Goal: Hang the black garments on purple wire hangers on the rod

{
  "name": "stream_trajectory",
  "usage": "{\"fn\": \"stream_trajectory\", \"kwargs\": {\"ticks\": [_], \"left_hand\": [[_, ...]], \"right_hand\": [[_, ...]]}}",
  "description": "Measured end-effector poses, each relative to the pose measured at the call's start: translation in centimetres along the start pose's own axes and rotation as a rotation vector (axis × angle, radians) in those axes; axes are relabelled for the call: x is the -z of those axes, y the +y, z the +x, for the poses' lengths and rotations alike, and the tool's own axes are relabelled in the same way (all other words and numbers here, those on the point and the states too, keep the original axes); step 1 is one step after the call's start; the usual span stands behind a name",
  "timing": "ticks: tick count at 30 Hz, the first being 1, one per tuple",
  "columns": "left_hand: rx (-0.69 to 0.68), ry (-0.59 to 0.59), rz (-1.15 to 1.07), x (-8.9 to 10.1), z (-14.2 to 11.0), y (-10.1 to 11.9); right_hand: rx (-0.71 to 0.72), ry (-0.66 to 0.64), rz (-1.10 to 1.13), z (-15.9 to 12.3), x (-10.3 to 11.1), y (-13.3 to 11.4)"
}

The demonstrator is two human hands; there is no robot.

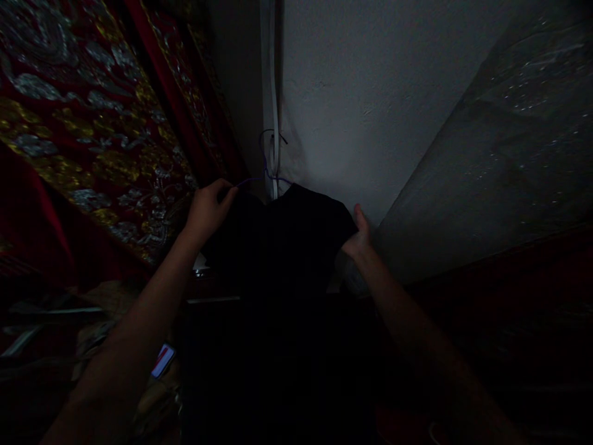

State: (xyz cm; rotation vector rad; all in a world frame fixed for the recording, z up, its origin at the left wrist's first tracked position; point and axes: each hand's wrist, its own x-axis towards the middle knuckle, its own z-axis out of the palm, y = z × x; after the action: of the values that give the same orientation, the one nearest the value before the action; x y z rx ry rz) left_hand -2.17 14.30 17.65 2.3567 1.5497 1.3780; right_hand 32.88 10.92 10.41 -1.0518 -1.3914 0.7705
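A black short-sleeved shirt (296, 247) hangs in front of me on a thin purple-blue wire hanger (250, 180), whose hook loops near a pale vertical cable. At the shirt's left shoulder, my left hand (210, 207) is closed, thumb and fingers pinching the dark cloth by the hanger's end. My right hand (357, 238) holds the right sleeve's edge; its thumb points up and its other fingers are hidden by the cloth. Deep shadow hides the shirt's lower part.
Red fabric with gold and silver ornament (106, 123) covers the left side. A pale wall (361, 93) stands behind the shirt, with clear plastic sheeting (519, 136) at the right. A lit phone (163, 361) lies low on the left among dim clutter. The white cable (273, 80) runs down the corner.
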Motion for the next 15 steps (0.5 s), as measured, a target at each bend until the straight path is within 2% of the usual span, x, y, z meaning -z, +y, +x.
{"fn": "stream_trajectory", "kwargs": {"ticks": [4, 6, 8, 10, 12, 15], "left_hand": [[0.021, -0.006, 0.024, -0.5, 0.5, 0.5], [-0.004, 0.009, 0.001, -0.8, 1.0, 0.6], [-0.003, 0.028, -0.017, -1.1, 1.5, 0.6], [0.035, 0.025, -0.048, -1.1, 1.8, 0.5], [0.072, 0.002, -0.120, -1.0, 1.8, 0.3], [0.026, -0.059, -0.265, -0.6, 0.7, 0.8]], "right_hand": [[0.023, 0.060, 0.051, 1.4, 1.2, -2.6], [0.031, 0.059, 0.044, 1.4, 0.8, -4.7], [0.000, -0.001, 0.063, 0.5, -0.2, -6.6], [-0.052, -0.131, 0.105, -0.9, -1.3, -8.0], [-0.086, -0.332, 0.141, -2.2, -2.1, -8.6], [-0.076, -0.658, 0.153, -2.9, -2.8, -7.8]]}}
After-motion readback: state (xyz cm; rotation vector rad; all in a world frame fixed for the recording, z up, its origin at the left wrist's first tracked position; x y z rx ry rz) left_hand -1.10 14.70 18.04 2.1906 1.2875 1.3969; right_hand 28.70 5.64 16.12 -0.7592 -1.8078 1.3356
